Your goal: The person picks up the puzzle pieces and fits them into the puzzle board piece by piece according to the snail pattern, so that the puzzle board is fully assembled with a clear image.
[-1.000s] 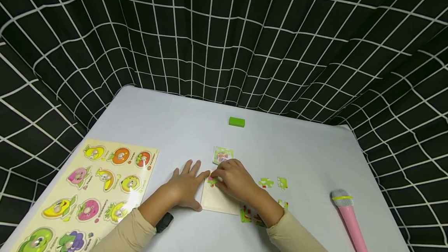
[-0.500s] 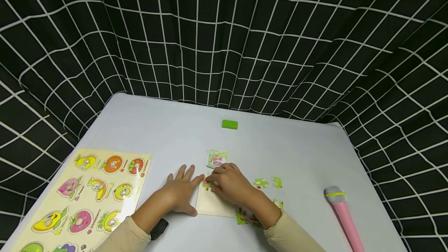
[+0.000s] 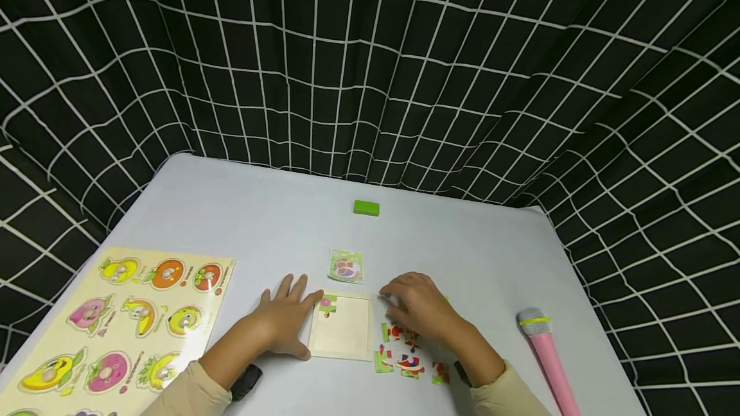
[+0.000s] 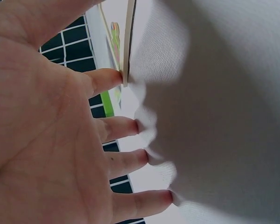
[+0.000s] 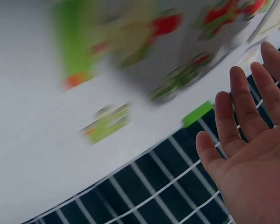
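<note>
Just right of a fruit peg puzzle board (image 3: pixel 208 302), my left hand (image 3: pixel 280 324) stays braced along the left edge of a square puzzle tray (image 3: pixel 341 342), fingers spread and straight, index fingertip at its far corner and thumb by its near one, gripping nothing. In the tray's far-left corner, a green-and-pink jigsaw piece (image 3: pixel 327 303) lies uncovered now that my right hand (image 3: pixel 424 310) has come away from it. I judge that piece placed; it is the only one inside, the rest of the tray floor bare. Beyond the tray lies a small picture card (image 3: pixel 345 266). To the right, that same hand hangs palm down above the loose jigsaw pieces (image 3: pixel 410 366), its fingers relaxed, slightly bent, with nothing visible in them. Those pieces lie beside the tray, some hidden beneath my hand. Well apart at far right rests a pink toy microphone (image 3: pixel 550 364).
</note>
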`<state>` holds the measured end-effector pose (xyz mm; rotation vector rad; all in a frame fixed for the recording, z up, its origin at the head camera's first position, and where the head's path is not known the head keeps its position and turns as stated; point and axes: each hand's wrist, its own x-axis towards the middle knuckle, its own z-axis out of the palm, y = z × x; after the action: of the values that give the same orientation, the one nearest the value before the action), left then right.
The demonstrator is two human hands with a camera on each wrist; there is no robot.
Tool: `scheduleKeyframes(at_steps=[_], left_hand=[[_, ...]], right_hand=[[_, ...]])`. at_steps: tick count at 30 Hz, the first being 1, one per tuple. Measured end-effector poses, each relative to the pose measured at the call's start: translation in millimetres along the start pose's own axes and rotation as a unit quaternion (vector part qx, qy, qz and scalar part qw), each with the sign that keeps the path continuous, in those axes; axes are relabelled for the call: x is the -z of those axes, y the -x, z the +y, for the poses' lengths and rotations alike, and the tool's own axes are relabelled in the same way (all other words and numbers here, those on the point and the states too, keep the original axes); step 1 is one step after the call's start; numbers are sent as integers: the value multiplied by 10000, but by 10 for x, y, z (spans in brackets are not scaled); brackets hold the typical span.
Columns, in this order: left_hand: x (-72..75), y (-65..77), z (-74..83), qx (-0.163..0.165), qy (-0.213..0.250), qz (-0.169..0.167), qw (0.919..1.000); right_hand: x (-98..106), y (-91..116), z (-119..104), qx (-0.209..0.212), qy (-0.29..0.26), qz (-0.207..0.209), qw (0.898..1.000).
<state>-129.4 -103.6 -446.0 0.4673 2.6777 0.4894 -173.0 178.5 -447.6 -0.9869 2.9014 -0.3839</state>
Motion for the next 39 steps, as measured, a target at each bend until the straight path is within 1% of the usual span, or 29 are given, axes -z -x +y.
scheduleKeyframes(at_steps=[2, 5, 10, 17, 21, 25, 29, 35, 39], left_hand=[[19, 19, -13, 11, 18, -1, 10000], [32, 35, -31, 24, 22, 11, 10000], [40, 46, -58, 38, 17, 36, 10000], [46, 53, -82, 3, -33, 31, 10000], [51, 49, -82, 4, -21, 62, 10000], [47, 42, -74, 5, 2, 75, 10000], [31, 40, -70, 38, -6, 38, 10000], [4, 33, -47, 48, -3, -7, 10000], [-8, 21, -15, 36, 17, -24, 10000]], right_hand=[[5, 58, 67, -93, -39, 99, 9999], [4, 130, 148, -243, 45, 177, 9995], [-3, 212, 226, -378, 216, 269, 9987], [-21, 251, 290, -285, 418, 430, 9978], [-39, 248, 332, -231, 410, 569, 9973], [-53, 240, 364, -218, 365, 622, 9972], [-62, 242, 372, -210, 381, 597, 9973], [-68, 250, 334, -310, 410, 508, 9974], [-66, 226, 272, -216, 399, 496, 9977]])
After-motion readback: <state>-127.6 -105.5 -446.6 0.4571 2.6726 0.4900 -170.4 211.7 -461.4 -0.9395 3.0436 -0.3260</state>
